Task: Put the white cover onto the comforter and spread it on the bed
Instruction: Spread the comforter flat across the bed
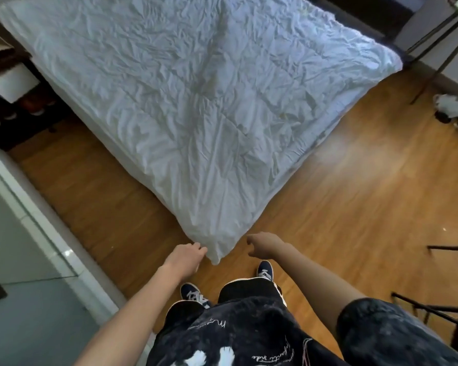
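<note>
Seemingly loose left hand (187,256) touching comforter (196,101) corner, right hand (265,244) beside

1. The white covered comforter (196,101) lies spread flat and wrinkled over the bed.
2. Its near corner points toward 6 o'clock, hanging down just above the wooden floor.
</note>
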Demonstrator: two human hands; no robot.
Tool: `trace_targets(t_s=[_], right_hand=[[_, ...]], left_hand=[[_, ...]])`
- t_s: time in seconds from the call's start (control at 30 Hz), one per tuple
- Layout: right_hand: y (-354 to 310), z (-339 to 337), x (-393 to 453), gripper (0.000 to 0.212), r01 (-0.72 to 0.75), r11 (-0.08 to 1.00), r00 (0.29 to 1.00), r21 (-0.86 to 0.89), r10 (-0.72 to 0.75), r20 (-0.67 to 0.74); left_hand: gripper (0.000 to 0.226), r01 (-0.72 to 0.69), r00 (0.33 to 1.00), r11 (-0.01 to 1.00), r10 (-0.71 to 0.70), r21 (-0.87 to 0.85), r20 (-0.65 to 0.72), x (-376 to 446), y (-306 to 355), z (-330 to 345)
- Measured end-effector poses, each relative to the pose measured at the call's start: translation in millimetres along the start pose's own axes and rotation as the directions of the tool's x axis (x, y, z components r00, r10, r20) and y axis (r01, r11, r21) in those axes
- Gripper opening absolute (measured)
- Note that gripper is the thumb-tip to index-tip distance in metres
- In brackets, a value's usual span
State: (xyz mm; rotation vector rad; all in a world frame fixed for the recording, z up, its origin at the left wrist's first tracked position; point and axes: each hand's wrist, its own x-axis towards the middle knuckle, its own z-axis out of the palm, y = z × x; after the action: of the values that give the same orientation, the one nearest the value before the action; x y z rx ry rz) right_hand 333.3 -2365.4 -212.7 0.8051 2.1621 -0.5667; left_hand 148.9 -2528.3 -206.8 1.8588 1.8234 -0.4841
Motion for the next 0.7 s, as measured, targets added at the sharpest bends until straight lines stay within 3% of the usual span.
trace_targets(t_s=[0.23, 0.5, 0.7], right_hand=[[101.8, -13.8, -4.7, 0.047, -0.045, 0.988, 0.999, 0.146, 0.047, -0.012], [287.6, -56.9, 0.5, 0.045, -0.05, 0.983, 0.998, 0.176, 0.044, 0.036], [425.4, -108.9, 7.3, 0.05, -0.093, 0.976, 0.995, 0.199, 0.086, 0.04]], left_hand=[[0.032, -0.007, 0.999, 1.0, 0.008, -0.021, 0.053, 86.2, 46.7, -44.9], [0.03, 0.165, 0.985, 0.968, -0.151, -0.192, 0.086, 222.2, 138.7, -109.0], [0.032, 0.191, 0.98, 0.94, -0.167, -0.282, 0.106, 323.2, 204.5, -172.8]])
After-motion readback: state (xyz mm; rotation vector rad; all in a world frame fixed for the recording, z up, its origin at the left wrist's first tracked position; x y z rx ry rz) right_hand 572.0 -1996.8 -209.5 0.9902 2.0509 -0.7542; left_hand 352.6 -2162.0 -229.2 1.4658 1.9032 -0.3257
